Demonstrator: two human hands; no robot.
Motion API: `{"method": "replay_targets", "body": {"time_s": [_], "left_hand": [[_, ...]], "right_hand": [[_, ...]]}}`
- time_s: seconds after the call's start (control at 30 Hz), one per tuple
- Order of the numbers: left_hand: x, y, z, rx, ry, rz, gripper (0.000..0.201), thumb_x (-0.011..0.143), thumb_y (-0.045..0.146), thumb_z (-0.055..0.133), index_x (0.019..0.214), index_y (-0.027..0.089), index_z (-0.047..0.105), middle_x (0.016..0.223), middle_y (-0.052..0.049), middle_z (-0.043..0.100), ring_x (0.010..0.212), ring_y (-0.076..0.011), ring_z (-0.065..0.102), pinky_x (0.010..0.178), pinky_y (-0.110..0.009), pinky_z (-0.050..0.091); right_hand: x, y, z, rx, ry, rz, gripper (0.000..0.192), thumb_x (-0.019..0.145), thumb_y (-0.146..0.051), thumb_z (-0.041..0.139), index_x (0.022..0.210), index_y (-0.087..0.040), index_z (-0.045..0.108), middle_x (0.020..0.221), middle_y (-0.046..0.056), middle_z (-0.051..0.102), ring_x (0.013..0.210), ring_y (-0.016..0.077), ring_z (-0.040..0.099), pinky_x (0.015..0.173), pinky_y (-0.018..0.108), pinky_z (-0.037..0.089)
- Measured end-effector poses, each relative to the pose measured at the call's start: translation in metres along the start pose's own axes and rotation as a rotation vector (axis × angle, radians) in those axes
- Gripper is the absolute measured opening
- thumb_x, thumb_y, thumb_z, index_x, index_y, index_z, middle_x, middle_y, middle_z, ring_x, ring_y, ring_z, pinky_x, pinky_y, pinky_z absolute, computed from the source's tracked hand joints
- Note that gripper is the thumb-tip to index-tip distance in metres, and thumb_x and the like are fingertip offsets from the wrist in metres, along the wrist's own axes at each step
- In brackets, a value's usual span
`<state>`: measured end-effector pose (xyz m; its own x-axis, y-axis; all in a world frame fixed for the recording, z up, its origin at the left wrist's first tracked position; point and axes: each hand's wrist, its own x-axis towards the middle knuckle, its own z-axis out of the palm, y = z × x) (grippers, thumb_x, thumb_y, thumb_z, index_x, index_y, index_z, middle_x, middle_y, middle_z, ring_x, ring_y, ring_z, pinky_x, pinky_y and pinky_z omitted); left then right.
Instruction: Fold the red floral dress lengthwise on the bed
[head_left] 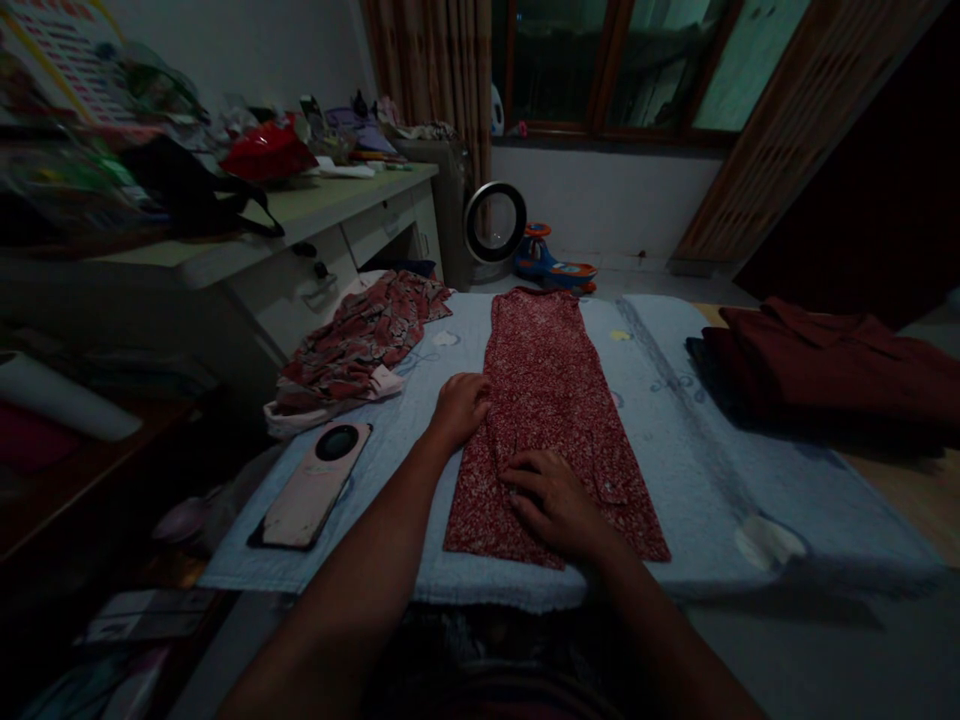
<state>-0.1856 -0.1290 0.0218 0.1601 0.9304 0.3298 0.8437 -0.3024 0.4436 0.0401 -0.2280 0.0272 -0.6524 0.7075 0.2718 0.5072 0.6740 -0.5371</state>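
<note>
Head view, dim room: nearest, the right hand (555,500) lies flat, fingers spread, on the lower part of a red patterned dress (544,400); the left hand (459,408) presses its left edge, gripping nothing. The dress lies smoothed lengthwise on a pale blue padded mat (697,460), not yet folded. Beside it are a phone (311,490), a crumpled floral garment (360,345), and dark red folded clothes (825,360) at far right.

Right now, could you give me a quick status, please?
Left hand flat on red dress edge. Right hand pressing its lower part. Phone lies left, apart.
</note>
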Motion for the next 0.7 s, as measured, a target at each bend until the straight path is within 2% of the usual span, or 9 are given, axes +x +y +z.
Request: {"method": "replay_targets", "body": {"time_s": [0.1,0.23,0.4,0.7], "left_hand": [[-0.004,0.007,-0.01,-0.068,-0.073,0.036,0.013,0.08,0.018,0.06,0.09,0.022,0.068,0.098,-0.004,0.07,0.102,-0.023,0.06,0.099,-0.04,0.044],[-0.01,0.011,-0.021,-0.111,-0.171,0.075,0.009,0.077,0.021,0.063,0.084,0.022,0.068,0.09,-0.002,0.07,0.094,-0.0219,0.061,0.094,-0.038,0.045],[-0.014,0.009,-0.021,-0.098,-0.239,0.1,0.017,0.074,0.025,0.07,0.091,0.021,0.068,0.098,-0.003,0.068,0.1,-0.0232,0.06,0.097,-0.039,0.044],[-0.009,0.005,-0.007,-0.031,-0.185,0.023,0.02,0.08,0.026,0.068,0.099,0.023,0.067,0.107,-0.005,0.063,0.107,-0.0251,0.056,0.099,-0.041,0.044]], "right_hand": [[0.0,-0.001,-0.001,0.003,-0.005,0.007,0.035,0.089,-0.017,0.061,0.123,-0.024,0.066,0.123,0.008,0.061,0.113,0.0234,0.051,0.101,0.045,0.04],[0.0,-0.001,-0.001,0.004,-0.009,0.01,0.035,0.09,-0.018,0.06,0.124,-0.024,0.065,0.124,0.008,0.061,0.113,0.0238,0.051,0.101,0.045,0.041],[0.0,0.001,0.001,0.001,0.003,0.004,0.035,0.09,-0.018,0.061,0.124,-0.023,0.065,0.126,0.009,0.061,0.114,0.024,0.051,0.101,0.045,0.041],[-0.001,-0.001,0.0,0.002,-0.001,0.013,0.035,0.09,-0.018,0.06,0.124,-0.024,0.065,0.124,0.009,0.061,0.112,0.0239,0.052,0.1,0.046,0.041]]}}
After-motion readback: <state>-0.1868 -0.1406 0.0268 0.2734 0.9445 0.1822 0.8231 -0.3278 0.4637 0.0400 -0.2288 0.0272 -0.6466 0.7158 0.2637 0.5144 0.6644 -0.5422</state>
